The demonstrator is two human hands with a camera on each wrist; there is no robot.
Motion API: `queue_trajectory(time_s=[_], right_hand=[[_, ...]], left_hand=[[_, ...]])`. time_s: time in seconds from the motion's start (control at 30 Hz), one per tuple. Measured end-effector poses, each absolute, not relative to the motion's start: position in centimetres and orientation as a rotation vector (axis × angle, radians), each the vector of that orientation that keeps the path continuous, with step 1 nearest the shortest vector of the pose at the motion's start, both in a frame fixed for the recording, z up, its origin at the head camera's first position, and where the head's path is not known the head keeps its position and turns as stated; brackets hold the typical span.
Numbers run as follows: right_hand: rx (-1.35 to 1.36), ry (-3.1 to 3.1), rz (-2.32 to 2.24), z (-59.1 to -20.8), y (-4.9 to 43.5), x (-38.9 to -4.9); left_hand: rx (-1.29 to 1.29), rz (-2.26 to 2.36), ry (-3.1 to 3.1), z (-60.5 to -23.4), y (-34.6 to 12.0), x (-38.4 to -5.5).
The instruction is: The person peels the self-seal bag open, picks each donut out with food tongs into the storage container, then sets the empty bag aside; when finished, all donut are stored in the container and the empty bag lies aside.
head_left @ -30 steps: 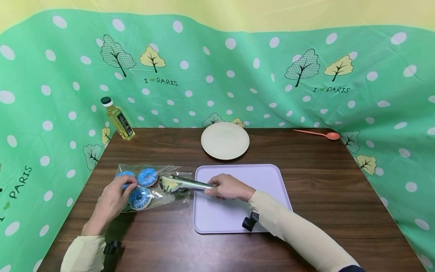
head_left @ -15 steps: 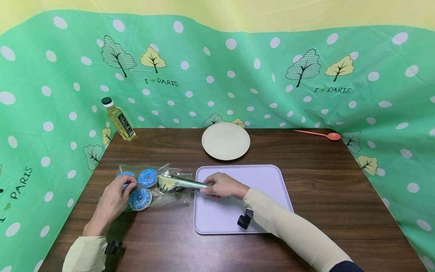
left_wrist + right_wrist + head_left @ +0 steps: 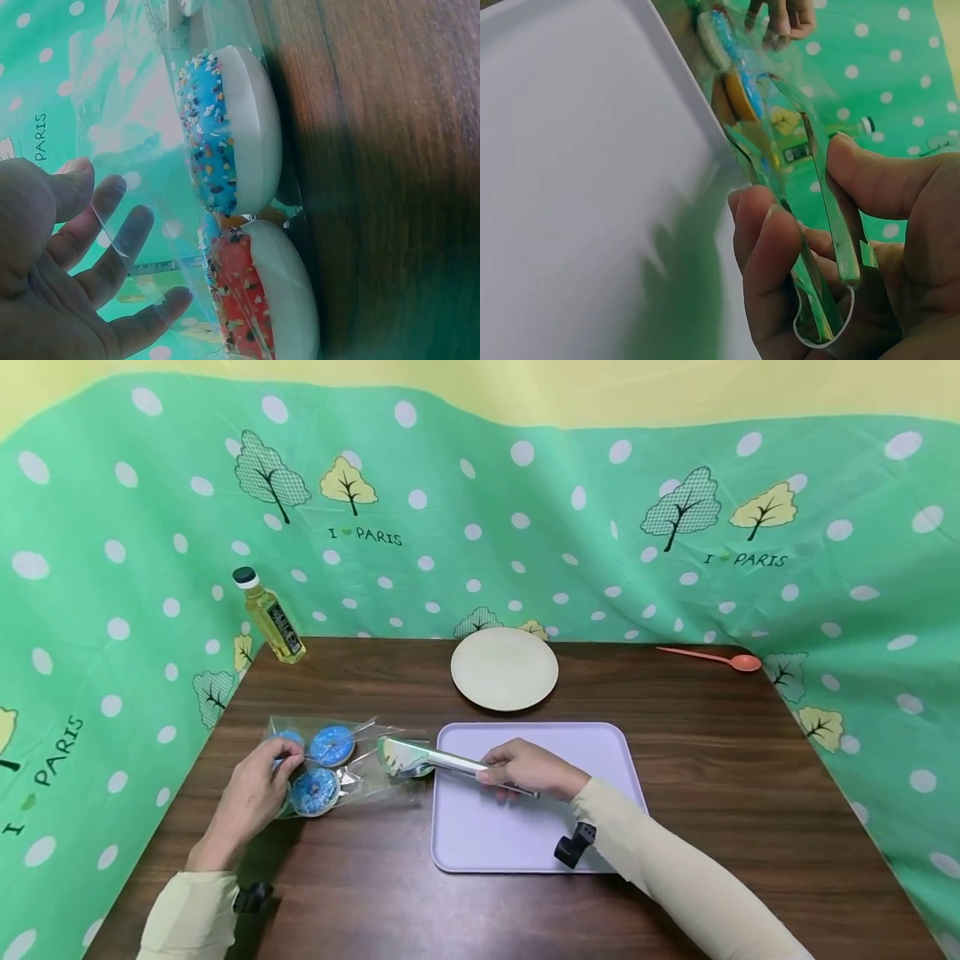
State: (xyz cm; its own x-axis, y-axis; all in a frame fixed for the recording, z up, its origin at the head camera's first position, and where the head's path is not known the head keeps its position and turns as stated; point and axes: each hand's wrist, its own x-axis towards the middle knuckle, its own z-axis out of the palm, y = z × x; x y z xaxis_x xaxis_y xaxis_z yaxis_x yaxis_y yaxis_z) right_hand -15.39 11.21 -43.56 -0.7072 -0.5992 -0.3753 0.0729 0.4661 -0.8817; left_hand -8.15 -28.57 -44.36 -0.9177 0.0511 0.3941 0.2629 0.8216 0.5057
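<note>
At the left of the head view, a clear plastic bag [image 3: 375,783] lies on the table with several blue-iced doughnuts [image 3: 332,745] inside. My left hand [image 3: 251,793] pinches the upper film of the bag between thumb and index finger. The other fingers spread loosely in the left wrist view, beside a sprinkled blue doughnut [image 3: 240,127] and a red-iced one [image 3: 262,300]. My right hand [image 3: 528,768] holds metal tongs [image 3: 457,763] over the tray. Their broad tips reach left to the bag's mouth, and their arms stand apart in the right wrist view.
A lilac tray [image 3: 495,843] sits right of the bag. Behind it stand a cream plate [image 3: 504,668] and, at far right, an orange spoon [image 3: 742,662]. A yellow oil bottle [image 3: 275,622] stands at the back left. Green patterned cloth [image 3: 465,468] walls the table.
My right hand has drawn the tongs to the right, away from the doughnuts toward the bag's mouth and tray edge. The left hand keeps its pinch on the bag. The head view has shifted slightly.
</note>
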Motion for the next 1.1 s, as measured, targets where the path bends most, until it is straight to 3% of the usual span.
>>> queue_trajectory(time_s=[0.4, 1.1], right_hand=[[-0.413, 2.017, -1.314, -43.6, 12.2, -15.6], [-0.497, 2.042, -1.237, -44.0, 5.6, -16.4]], left_hand=[[-0.183, -0.849, -2.675, -43.6, -28.5, -8.3], [-0.175, -0.864, -2.687, -43.9, -28.3, -8.0]])
